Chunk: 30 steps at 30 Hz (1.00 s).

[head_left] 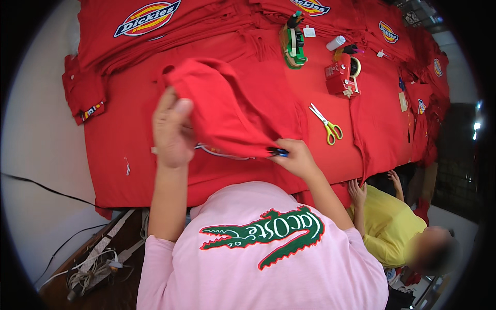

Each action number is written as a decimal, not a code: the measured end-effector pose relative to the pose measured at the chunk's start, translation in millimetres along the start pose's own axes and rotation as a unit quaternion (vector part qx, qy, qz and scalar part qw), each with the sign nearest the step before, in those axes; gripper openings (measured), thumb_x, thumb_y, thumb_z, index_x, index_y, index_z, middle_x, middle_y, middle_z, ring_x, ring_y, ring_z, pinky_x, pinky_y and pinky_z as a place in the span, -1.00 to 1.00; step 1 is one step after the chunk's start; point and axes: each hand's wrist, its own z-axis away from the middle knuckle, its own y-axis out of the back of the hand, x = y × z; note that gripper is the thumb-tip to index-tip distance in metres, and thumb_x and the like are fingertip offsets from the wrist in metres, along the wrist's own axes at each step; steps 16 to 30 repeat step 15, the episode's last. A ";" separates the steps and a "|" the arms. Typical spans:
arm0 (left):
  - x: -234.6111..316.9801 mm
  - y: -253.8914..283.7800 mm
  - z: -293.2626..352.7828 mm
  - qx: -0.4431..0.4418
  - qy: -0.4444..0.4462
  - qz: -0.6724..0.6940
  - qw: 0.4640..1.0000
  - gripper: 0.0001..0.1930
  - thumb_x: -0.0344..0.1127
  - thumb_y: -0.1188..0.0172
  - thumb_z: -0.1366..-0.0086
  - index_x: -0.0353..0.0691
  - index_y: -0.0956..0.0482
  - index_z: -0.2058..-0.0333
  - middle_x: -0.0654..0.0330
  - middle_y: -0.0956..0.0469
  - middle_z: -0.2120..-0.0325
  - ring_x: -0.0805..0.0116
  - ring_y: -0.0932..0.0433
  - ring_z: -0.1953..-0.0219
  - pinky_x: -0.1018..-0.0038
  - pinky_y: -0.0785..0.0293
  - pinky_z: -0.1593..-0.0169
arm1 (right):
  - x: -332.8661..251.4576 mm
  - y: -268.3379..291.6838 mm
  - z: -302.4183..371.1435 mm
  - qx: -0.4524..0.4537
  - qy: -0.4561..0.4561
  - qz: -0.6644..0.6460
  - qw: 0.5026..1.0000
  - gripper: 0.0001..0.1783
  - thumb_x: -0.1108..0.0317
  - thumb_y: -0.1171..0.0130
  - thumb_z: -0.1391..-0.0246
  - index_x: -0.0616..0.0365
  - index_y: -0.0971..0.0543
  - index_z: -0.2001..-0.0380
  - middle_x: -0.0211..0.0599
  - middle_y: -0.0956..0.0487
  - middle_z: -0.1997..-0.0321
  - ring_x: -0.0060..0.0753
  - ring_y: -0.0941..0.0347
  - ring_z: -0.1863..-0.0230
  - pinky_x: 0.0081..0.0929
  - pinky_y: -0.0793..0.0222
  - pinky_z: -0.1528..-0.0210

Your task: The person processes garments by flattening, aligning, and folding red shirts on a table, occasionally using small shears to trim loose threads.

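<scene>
A red garment (209,101) is lifted in front of me, its cloth folded over and hanging in a loop. At its left edge is my left hand (174,132), palm turned up and blurred by motion. Those fingertips meet the cloth, but whether they grip it is unclear. My right hand (297,159) pinches the garment's lower right edge. Out of the same hand pokes a small black-and-blue tool (277,152), whose kind is too small to make out. Below the lifted cloth, part of a printed emblem (222,153) shows.
Green-handled scissors (329,125) lie right of my hands. Farther back stand a green tape dispenser (293,46), a red tape dispenser (341,77) and a white bottle (336,43). Stacked red shirts (206,26) line the far side. A person in yellow (390,222) works at the right.
</scene>
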 end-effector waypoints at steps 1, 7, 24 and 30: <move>14.9 -8.1 -9.0 -0.022 -0.006 0.034 0.999 -0.47 -0.39 -0.08 -0.50 -0.46 -0.36 -0.38 0.03 -0.58 -0.21 0.34 -0.66 -0.11 0.39 -0.55 -0.24 | 3.9 10.9 7.0 0.021 -0.043 -0.125 0.991 -0.76 0.36 -0.56 -0.07 0.14 -0.72 0.22 -0.58 -0.63 0.33 -0.67 -0.54 0.28 -0.49 -0.46 0.26; -35.8 14.0 -98.3 -0.071 0.020 -0.187 0.980 -0.54 -0.23 -0.13 -0.58 -0.51 -0.53 -0.24 0.06 -0.67 -0.04 0.33 -0.66 -0.07 0.36 -0.58 -0.18 | 27.2 58.7 30.1 0.114 -0.148 -0.313 0.931 -0.86 0.36 -0.47 -0.21 0.14 -0.69 0.35 -0.77 -0.39 0.49 -0.87 -0.19 0.49 -0.72 -0.07 0.44; -92.4 116.4 -81.9 0.054 0.186 -0.323 0.926 -0.57 -0.24 -0.16 -0.56 -0.21 -0.54 -0.32 0.03 -0.61 -0.23 0.21 -0.59 -0.26 0.34 -0.52 -0.28 | 80.7 28.6 43.6 0.166 -0.322 -0.327 0.873 -0.74 0.28 -0.32 -0.38 0.17 -0.75 -0.02 -0.54 -0.70 0.26 -0.82 -0.38 0.46 -0.77 -0.29 0.39; -92.4 116.4 -81.9 0.054 0.186 -0.323 0.926 -0.57 -0.24 -0.16 -0.56 -0.21 -0.54 -0.32 0.03 -0.61 -0.23 0.21 -0.59 -0.26 0.34 -0.52 -0.28 | 80.7 28.6 43.6 0.166 -0.322 -0.327 0.873 -0.74 0.28 -0.32 -0.38 0.17 -0.75 -0.02 -0.54 -0.70 0.26 -0.82 -0.38 0.46 -0.77 -0.29 0.39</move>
